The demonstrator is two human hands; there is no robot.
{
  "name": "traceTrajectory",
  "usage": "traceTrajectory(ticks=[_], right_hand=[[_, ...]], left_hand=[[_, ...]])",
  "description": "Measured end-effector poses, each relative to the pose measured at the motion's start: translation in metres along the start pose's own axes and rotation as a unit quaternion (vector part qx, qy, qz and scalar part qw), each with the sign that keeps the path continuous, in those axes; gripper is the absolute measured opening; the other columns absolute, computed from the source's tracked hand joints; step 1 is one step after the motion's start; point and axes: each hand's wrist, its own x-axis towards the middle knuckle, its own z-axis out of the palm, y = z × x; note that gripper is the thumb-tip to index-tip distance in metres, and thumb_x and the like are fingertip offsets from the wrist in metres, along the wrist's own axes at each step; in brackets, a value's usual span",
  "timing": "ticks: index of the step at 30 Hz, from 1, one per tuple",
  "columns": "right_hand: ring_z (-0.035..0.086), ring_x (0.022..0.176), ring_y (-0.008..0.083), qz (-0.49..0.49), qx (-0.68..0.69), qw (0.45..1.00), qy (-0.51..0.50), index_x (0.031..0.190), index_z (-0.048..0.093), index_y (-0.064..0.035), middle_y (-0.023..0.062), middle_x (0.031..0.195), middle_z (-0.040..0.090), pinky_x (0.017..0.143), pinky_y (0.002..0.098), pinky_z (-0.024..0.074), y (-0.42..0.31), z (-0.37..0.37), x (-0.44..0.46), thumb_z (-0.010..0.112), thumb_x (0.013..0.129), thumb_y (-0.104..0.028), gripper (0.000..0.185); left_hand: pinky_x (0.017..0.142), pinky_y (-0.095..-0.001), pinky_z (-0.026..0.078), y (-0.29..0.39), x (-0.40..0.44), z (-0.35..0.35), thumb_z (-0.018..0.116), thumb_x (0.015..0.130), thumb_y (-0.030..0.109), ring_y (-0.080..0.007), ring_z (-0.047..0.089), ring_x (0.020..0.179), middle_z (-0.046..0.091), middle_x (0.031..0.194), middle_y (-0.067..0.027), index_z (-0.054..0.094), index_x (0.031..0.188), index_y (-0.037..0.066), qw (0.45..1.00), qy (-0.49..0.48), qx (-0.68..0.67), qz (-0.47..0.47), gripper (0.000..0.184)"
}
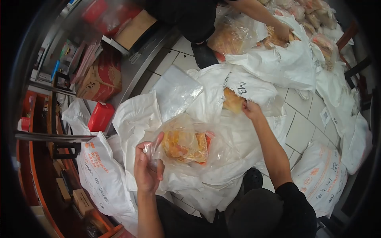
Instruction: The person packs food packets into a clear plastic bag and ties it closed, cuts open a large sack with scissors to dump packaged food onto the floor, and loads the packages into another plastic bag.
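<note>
My left hand (147,166) pinches the edge of a clear plastic bag (180,139), which lies on white woven sacks in front of me. Inside that bag are yellow-orange pieces and something with red and orange print; their exact kind is unclear. My right hand (251,110) reaches to the mouth of a white woven sack (258,90) marked with black numbers. Its fingers are closed on a yellow-brown piece (234,100) at the opening. A stack of flat clear plastic bags (178,89) rests on the sacks between both hands, farther off.
At the top, another person's hand (282,31) reaches into a large white sack (274,65) beside a filled clear bag (230,37). Full printed sacks stand at left (99,170) and right (319,176). A red box (101,116) and a metal-edged counter (137,69) are on the left.
</note>
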Motion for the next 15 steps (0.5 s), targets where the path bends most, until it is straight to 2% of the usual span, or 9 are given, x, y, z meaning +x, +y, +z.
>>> traceTrajectory(ticks=[1,3,5,7,11,13,15], right_hand=[[0.045,0.063,0.0063,-0.072,-0.008,0.997,-0.015,0.092,0.057,-0.0087,-0.0005,0.077,0.051,0.051,0.0226,0.0368,-0.015,-0.002,-0.029,0.05,0.09,-0.002,0.009],[0.038,0.053,0.0055,0.0,-0.09,0.996,-0.005,0.082,0.054,-0.0087,-0.0023,0.066,0.046,0.046,0.0233,0.0312,-0.041,-0.037,-0.066,0.051,0.088,-0.004,0.008],[0.034,0.047,0.0048,-0.03,-0.206,0.978,-0.028,0.074,0.05,-0.0102,-0.0042,0.06,0.043,0.044,0.0212,0.0294,-0.067,-0.01,-0.157,0.049,0.087,-0.005,0.014],[0.033,0.043,0.004,-0.04,-0.239,0.97,-0.021,0.069,0.045,-0.0109,-0.0048,0.059,0.042,0.041,0.0207,0.028,-0.072,-0.001,-0.22,0.05,0.085,-0.003,0.019],[0.033,0.038,0.0032,-0.038,-0.238,0.97,0.006,0.065,0.04,-0.012,-0.0052,0.055,0.04,0.037,0.0205,0.0275,-0.082,0.028,-0.302,0.051,0.083,0.0,0.024],[0.03,0.033,0.0027,-0.057,-0.186,0.98,-0.038,0.062,0.034,-0.0136,-0.0056,0.051,0.038,0.033,0.0211,0.0272,-0.082,0.045,-0.324,0.053,0.081,0.003,0.031],[0.029,0.033,0.0026,-0.051,-0.19,0.978,-0.073,0.062,0.033,-0.0143,-0.0055,0.051,0.038,0.032,0.021,0.0261,-0.083,0.072,-0.336,0.053,0.08,0.004,0.033]], left_hand=[[0.033,-0.0167,0.028,0.003,0.001,-0.002,0.034,0.1,0.04,-0.007,0.04,0.035,0.039,0.141,-0.0286,0.044,0.119,0.012,1.0,-0.006,-0.003,0.0,0.035],[0.033,-0.0166,0.028,0.004,0.005,-0.004,0.034,0.1,0.039,-0.0069,0.04,0.035,0.038,0.141,-0.0287,0.044,0.119,0.012,1.0,-0.017,-0.002,0.007,0.035],[0.033,-0.0164,0.029,0.003,0.008,-0.008,0.033,0.101,0.039,-0.0066,0.04,0.035,0.038,0.141,-0.0291,0.044,0.121,0.012,0.999,-0.037,0.004,0.017,0.035],[0.034,-0.0162,0.029,0.004,0.012,-0.007,0.034,0.1,0.039,-0.0065,0.04,0.035,0.037,0.142,-0.0292,0.044,0.121,0.012,0.999,-0.033,-0.009,0.014,0.036],[0.035,-0.0159,0.03,0.005,0.017,-0.009,0.034,0.099,0.041,-0.0058,0.041,0.037,0.035,0.143,-0.0292,0.045,0.123,0.012,0.998,-0.057,-0.035,0.013,0.039],[0.035,-0.016,0.03,0.007,0.017,-0.009,0.034,0.099,0.041,-0.0055,0.041,0.037,0.035,0.143,-0.029,0.045,0.122,0.011,0.997,-0.06,-0.04,0.013,0.039],[0.036,-0.0157,0.031,0.008,0.015,-0.01,0.033,0.099,0.042,-0.0051,0.041,0.038,0.036,0.143,-0.0287,0.045,0.122,0.011,0.997,-0.064,-0.031,0.01,0.04]])
